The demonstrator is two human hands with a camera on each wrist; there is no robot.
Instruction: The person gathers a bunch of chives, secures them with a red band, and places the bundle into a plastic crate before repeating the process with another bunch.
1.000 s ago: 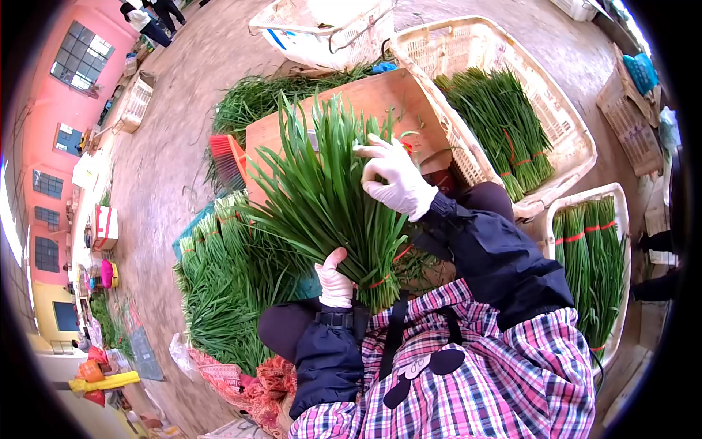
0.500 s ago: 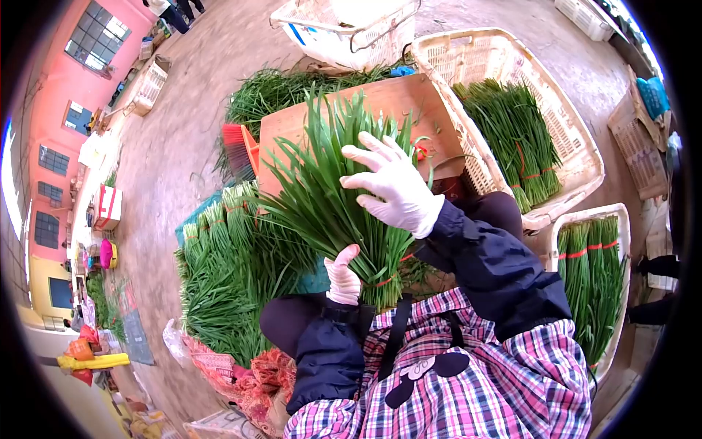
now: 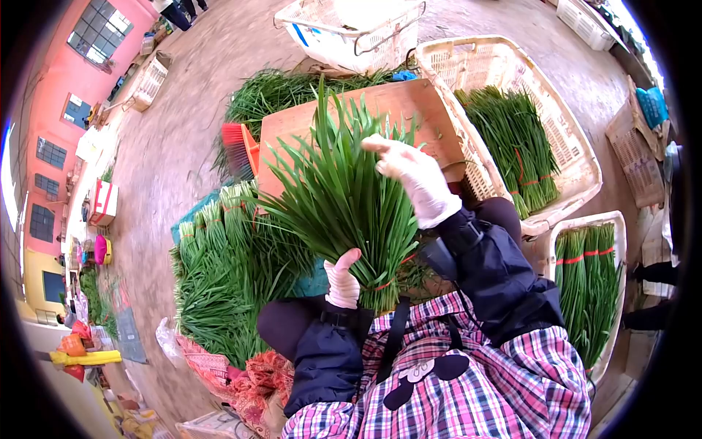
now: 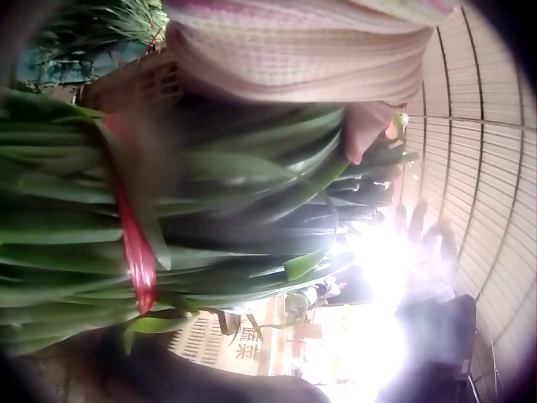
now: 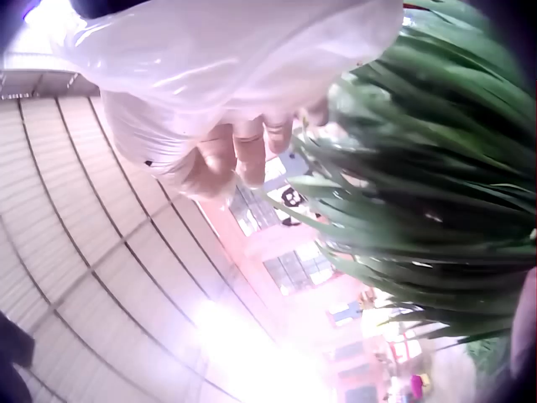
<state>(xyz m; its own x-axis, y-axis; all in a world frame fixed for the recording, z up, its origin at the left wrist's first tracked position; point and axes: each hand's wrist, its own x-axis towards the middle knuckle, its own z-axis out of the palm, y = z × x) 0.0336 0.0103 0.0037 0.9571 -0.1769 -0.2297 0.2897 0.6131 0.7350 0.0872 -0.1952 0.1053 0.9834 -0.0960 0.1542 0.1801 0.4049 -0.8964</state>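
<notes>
Head view, now: L hand (image 3: 341,281) grips the bunch (image 3: 352,194) of green leaves low on its stems, thumb up along the near side, w/ the red tie (image 4: 141,260) just beside the fingers. Leaf tips fan out well beyond them. R hand (image 3: 420,183), gloved, hovers by the upper leaves, fingers loosely bent, part open, holding nothing; any light contact w/ leaf edges can't be told.

Handling, est.: light to moderate wt.; stems firm when packed, blades limp, prob. slick & easily bruised. Best hold is round the stems nr. the tie, w/ only a soft touch up top.

Vs. the earlier frame: R fingers, then spread wide over the leaves, have drawn in & shifted outward; L grip approx. unchanged, bunch still upright in it.
</notes>
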